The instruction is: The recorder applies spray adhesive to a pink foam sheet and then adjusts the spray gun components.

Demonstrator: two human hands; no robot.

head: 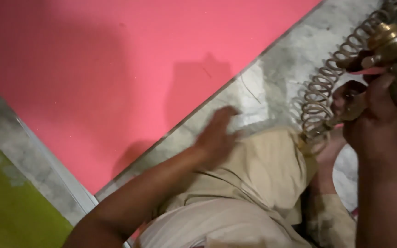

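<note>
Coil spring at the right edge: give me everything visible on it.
The coil spring is a long helix of dull, brownish metal wire with evenly spaced open turns. It runs diagonally, from the upper right corner down toward the person's lap. Its upper end meets a brass-coloured fitting; how they join is blurred. The right hand grips dark hardware right beside its lower half. The lower end sits at the beige trouser fabric, over the grey marbled floor. The left hand is apart from it.
</note>
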